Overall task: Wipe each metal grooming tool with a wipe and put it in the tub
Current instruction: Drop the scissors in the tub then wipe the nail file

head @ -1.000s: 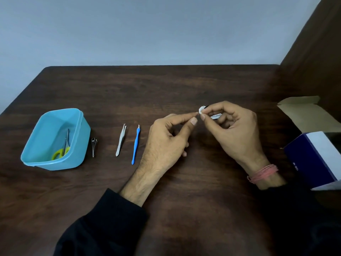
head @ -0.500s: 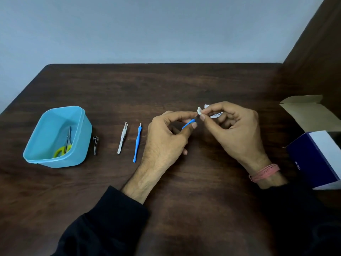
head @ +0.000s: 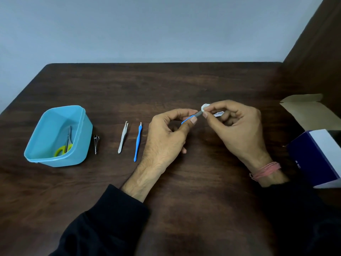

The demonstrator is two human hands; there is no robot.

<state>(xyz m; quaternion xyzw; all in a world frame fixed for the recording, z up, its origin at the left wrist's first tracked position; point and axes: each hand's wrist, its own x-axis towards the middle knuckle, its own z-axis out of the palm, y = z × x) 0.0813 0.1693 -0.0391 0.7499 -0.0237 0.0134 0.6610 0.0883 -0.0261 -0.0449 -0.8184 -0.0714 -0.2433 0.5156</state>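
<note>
Small print on the dark blue box (head: 313,154), too blurred to read. Left hand (head: 166,137) raised over the worktop (head: 184,85), fingers pinching a blue-handled tool (head: 190,119). Right hand (head: 238,130) opposite, fingers pressing a white wipe (head: 204,107) on its metal tip. Tub (head: 55,135) far left of both.

Beneath my grip spreads a dark brown wooden table with a streaked grain (head: 184,85), its far edge straight, its far-left corner rounded. Beyond my grip rises a plain pale blue-grey wall (head: 156,28), evenly and softly lit. Up and to the right of my grip stands a dark brown wooden panel (head: 317,52).
</note>
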